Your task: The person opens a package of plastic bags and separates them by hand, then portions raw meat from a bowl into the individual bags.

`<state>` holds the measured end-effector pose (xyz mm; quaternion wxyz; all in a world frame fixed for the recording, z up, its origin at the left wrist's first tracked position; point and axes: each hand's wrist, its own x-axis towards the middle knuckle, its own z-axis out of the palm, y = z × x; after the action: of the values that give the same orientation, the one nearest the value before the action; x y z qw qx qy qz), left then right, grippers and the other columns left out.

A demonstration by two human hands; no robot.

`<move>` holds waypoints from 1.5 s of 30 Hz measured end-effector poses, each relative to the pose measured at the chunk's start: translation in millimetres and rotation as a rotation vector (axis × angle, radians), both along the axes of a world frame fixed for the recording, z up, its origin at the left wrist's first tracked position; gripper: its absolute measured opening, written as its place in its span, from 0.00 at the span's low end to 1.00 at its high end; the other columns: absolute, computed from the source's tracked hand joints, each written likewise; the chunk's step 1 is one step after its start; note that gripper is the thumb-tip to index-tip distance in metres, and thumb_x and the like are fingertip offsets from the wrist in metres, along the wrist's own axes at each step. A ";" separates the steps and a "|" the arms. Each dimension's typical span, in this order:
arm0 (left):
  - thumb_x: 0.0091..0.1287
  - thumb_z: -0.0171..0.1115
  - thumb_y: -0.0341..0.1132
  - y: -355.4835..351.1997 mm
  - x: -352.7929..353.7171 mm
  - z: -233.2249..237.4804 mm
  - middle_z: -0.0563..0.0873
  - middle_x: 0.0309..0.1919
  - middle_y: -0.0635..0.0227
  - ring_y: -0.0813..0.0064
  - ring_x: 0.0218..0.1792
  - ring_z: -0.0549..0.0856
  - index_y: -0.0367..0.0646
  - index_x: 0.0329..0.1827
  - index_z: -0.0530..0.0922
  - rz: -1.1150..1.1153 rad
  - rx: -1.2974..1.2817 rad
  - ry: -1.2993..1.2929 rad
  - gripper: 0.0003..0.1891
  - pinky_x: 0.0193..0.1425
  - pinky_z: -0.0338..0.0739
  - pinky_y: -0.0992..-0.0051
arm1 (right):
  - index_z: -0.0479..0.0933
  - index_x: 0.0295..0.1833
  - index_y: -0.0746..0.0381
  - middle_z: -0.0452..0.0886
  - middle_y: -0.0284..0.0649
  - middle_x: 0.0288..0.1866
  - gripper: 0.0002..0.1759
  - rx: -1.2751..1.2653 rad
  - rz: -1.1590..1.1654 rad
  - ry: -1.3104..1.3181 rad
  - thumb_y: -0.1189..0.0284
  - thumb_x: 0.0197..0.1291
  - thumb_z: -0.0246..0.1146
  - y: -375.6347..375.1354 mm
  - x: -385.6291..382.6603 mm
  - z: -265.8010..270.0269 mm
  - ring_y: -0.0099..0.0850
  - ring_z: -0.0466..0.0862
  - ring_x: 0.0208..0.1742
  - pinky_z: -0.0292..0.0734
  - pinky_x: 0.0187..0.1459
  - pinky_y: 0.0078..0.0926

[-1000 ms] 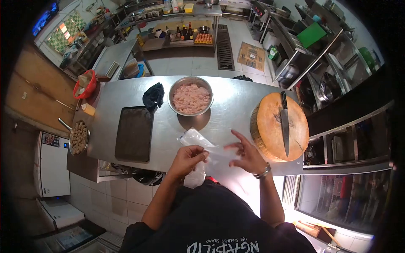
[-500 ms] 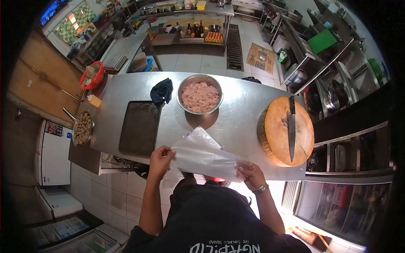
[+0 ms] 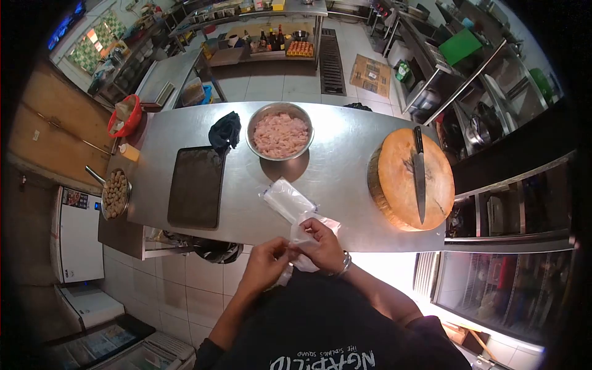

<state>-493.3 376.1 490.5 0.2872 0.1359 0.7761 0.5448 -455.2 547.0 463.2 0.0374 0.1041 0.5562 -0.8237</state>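
A thin clear plastic bag (image 3: 304, 238) is bunched between my two hands at the front edge of the steel table. My left hand (image 3: 269, 262) pinches one part of it, its fingers closed. Fingers of my right hand (image 3: 322, 245) are also closed on the bag, close beside the left. Just beyond them lies a flat stack of clear plastic bags (image 3: 288, 198). Farther back stands a metal bowl (image 3: 251, 143) full of cut raw pale-pink meat (image 3: 280, 134).
On the steel table (image 3: 342, 179), a dark tray (image 3: 196, 188) and a dark cloth (image 3: 225, 130) lie left. A round wooden chopping block (image 3: 394, 179) carries a knife (image 3: 420, 185) at right. A pan of small round balls (image 3: 115, 194) stands far left, near a red colander (image 3: 128, 126).
Half a second ago the bag was stretched wide between my separated hands. Now my hands have come together and the bag is gathered between them. The view has shifted slightly.
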 end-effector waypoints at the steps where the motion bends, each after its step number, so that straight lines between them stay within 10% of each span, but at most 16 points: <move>1: 0.66 0.70 0.30 -4.6 -1.7 -4.6 0.88 0.35 0.65 0.79 0.33 0.85 0.35 0.47 0.79 0.055 0.042 0.051 0.12 0.37 0.79 0.78 | 0.77 0.45 0.62 0.83 0.32 0.35 0.11 0.069 0.020 0.010 0.75 0.59 0.71 2.3 4.0 -8.1 0.16 0.80 0.34 0.76 0.35 0.21; 6: 0.69 0.64 0.25 -10.6 -11.5 -23.2 0.88 0.37 0.63 0.80 0.36 0.85 0.35 0.43 0.80 0.518 0.511 -0.260 0.04 0.44 0.80 0.77 | 0.79 0.49 0.63 0.81 0.31 0.39 0.11 0.659 0.218 -0.066 0.74 0.61 0.68 11.6 8.0 -32.2 0.16 0.78 0.37 0.75 0.39 0.17; 9: 0.71 0.63 0.29 -10.8 -13.2 -38.5 0.87 0.36 0.68 0.82 0.34 0.83 0.38 0.43 0.80 0.559 0.598 -0.452 0.04 0.40 0.78 0.79 | 0.79 0.52 0.63 0.81 0.34 0.41 0.12 0.479 0.090 0.109 0.79 0.62 0.64 14.7 -1.0 -45.5 0.19 0.80 0.38 0.77 0.39 0.18; 11: 0.72 0.62 0.35 -20.4 -20.0 -47.0 0.84 0.33 0.73 0.84 0.31 0.80 0.42 0.40 0.80 0.227 0.414 -0.645 0.06 0.36 0.74 0.81 | 0.75 0.57 0.60 0.83 0.38 0.41 0.18 -0.494 -0.038 -0.268 0.83 0.63 0.59 21.7 -14.4 -30.3 0.25 0.82 0.37 0.80 0.40 0.23; 18: 0.73 0.60 0.38 -26.9 -39.5 -33.5 0.82 0.35 0.71 0.80 0.34 0.80 0.39 0.44 0.78 0.368 0.826 -0.762 0.10 0.40 0.77 0.73 | 0.66 0.66 0.60 0.81 0.35 0.40 0.23 -0.647 0.422 -0.107 0.78 0.67 0.62 19.7 -11.9 -64.7 0.24 0.82 0.34 0.81 0.40 0.23; 20: 0.73 0.61 0.38 -32.0 -38.5 -39.2 0.82 0.37 0.68 0.74 0.36 0.82 0.38 0.47 0.77 0.414 0.825 -0.918 0.11 0.44 0.80 0.68 | 0.65 0.67 0.59 0.81 0.37 0.44 0.24 -0.703 0.299 -0.206 0.72 0.68 0.63 20.5 -14.1 -22.6 0.26 0.82 0.40 0.80 0.45 0.25; 22: 0.73 0.61 0.38 -32.3 -36.8 -40.8 0.83 0.39 0.67 0.75 0.37 0.83 0.39 0.46 0.77 0.000 0.743 -0.914 0.10 0.44 0.80 0.70 | 0.65 0.68 0.58 0.80 0.38 0.50 0.24 -0.911 -0.007 -0.275 0.69 0.70 0.61 23.9 -25.6 15.2 0.26 0.81 0.49 0.79 0.52 0.29; 24: 0.73 0.62 0.40 -20.8 -31.0 -21.8 0.83 0.37 0.69 0.83 0.34 0.81 0.40 0.50 0.78 0.154 0.486 -0.706 0.13 0.39 0.77 0.79 | 0.66 0.67 0.58 0.78 0.40 0.56 0.22 -0.972 0.121 -0.178 0.68 0.71 0.60 23.2 -26.8 -16.8 0.30 0.80 0.55 0.77 0.58 0.34; 28: 0.72 0.63 0.47 -67.9 -58.1 -55.0 0.85 0.33 0.67 0.76 0.35 0.83 0.41 0.44 0.80 0.165 0.270 -0.366 0.15 0.42 0.77 0.74 | 0.71 0.62 0.60 0.85 0.43 0.46 0.20 -0.124 0.232 -0.297 0.66 0.68 0.62 32.3 -37.0 -69.7 0.38 0.86 0.46 0.81 0.49 0.34; 30: 0.69 0.64 0.46 -82.2 -59.7 -54.2 0.87 0.37 0.55 0.58 0.39 0.86 0.41 0.38 0.79 0.033 -0.446 -0.105 0.15 0.46 0.79 0.62 | 0.80 0.52 0.62 0.87 0.43 0.36 0.18 0.967 -0.131 -0.075 0.61 0.63 0.67 46.0 -33.7 -121.5 0.36 0.87 0.39 0.81 0.43 0.31; 37: 0.62 0.65 0.57 -66.1 -37.2 -78.6 0.87 0.40 0.46 0.43 0.46 0.86 0.48 0.68 0.65 -0.377 -0.783 0.247 0.37 0.51 0.78 0.51 | 0.85 0.36 0.63 0.87 0.45 0.29 0.20 0.923 0.170 -0.568 0.55 0.54 0.71 59.6 -60.0 -148.3 0.36 0.88 0.34 0.81 0.40 0.33; 45: 0.65 0.62 0.59 11.5 -89.8 -118.3 0.84 0.47 0.33 0.35 0.49 0.84 0.37 0.78 0.48 -0.276 -0.709 0.182 0.50 0.55 0.77 0.48 | 0.83 0.35 0.65 0.86 0.39 0.28 0.13 0.741 -0.309 -0.278 0.64 0.56 0.70 40.7 -49.6 -150.7 0.27 0.84 0.29 0.79 0.36 0.28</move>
<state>-583.1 387.6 372.2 0.3168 0.1790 0.9129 0.1846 -504.8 587.7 312.5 -0.0518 0.3028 0.7823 -0.5419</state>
